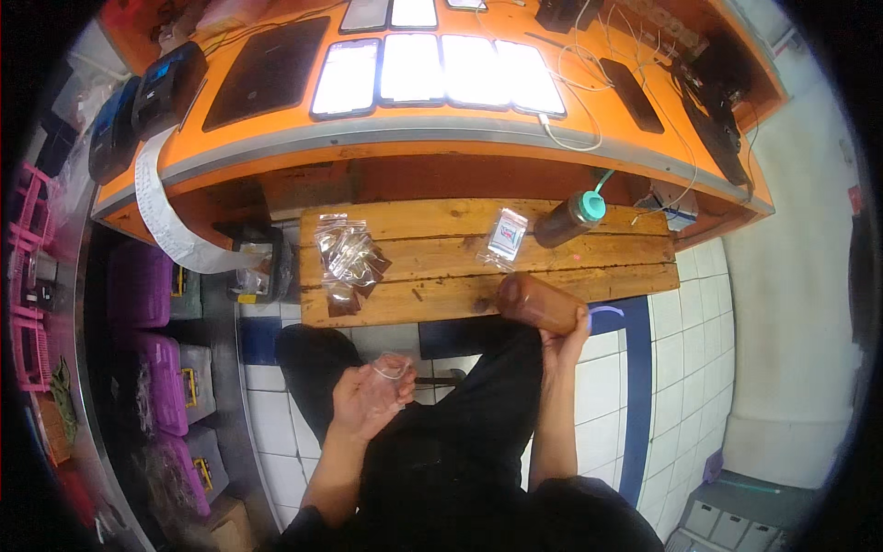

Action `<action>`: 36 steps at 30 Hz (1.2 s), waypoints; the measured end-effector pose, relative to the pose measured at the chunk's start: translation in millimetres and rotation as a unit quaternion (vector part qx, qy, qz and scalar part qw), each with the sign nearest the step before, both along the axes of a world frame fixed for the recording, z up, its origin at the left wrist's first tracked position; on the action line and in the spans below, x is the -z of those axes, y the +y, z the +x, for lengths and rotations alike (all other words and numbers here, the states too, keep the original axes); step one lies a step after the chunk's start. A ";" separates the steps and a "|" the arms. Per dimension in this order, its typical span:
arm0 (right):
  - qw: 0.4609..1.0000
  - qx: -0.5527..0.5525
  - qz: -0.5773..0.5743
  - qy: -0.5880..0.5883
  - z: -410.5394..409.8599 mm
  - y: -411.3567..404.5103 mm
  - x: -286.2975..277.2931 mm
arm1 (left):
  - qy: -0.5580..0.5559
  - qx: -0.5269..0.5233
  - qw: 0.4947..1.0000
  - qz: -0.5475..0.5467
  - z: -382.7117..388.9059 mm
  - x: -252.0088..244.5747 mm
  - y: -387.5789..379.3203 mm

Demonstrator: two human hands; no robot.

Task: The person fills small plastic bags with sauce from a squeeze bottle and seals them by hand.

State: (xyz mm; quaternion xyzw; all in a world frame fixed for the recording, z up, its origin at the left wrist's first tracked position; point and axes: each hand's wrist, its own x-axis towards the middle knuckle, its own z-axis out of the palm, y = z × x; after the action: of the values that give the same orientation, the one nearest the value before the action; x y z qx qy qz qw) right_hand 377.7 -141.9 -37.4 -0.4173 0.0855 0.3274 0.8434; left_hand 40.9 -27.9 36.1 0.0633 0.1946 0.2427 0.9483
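Note:
My left hand (355, 400) holds a small clear plastic bag (388, 386) over my lap, with the bag's rounded mouth facing up. In my right hand (564, 345) is a plastic bottle (538, 303) of brown contents, tipped on its side at the bench's front edge. Its lilac cap and strap (607, 312) are by my fingers. A second brown-filled bottle (562, 222), with a mint-green cap, leans in view farther back on the wooden bench (434, 259). Several zip bags (350, 259) with brown contents lie heaped at the bench's left. Nearer the middle is a clear packet (507, 238) with printed labels.
Behind the bench, an orange counter (269, 141) bears several lit phones (414, 69), a dark laptop (269, 72) and white cables (579, 86). A paper strip (162, 214) hangs from a printer (165, 90) into a bin (262, 269). Purple-lidded boxes (165, 383) stand at left.

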 end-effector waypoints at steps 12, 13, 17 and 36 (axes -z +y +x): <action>0.987 -0.087 -0.105 -0.088 -60.2 21.3 -33.4 | 0.008 -0.066 0.996 -0.052 -11.5 12.2 3.1; 0.988 -0.092 -0.102 -0.075 -61.6 20.9 -31.5 | 0.016 -0.068 0.997 -0.042 -12.7 11.9 3.5; 0.978 0.051 -0.172 -0.108 -20.3 34.4 -31.6 | 0.072 -0.068 0.995 -0.001 -9.5 6.3 7.4; 0.796 -0.115 -0.282 -0.523 -55.0 89.6 3.9 | 0.102 -0.008 0.991 0.081 17.8 9.0 -11.0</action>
State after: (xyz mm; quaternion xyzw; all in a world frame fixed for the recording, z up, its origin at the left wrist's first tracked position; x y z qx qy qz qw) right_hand 322.7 -52.3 -41.3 -0.7511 -0.3285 0.1150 0.5610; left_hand 58.6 -38.9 27.1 0.1626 0.2707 0.2578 0.9131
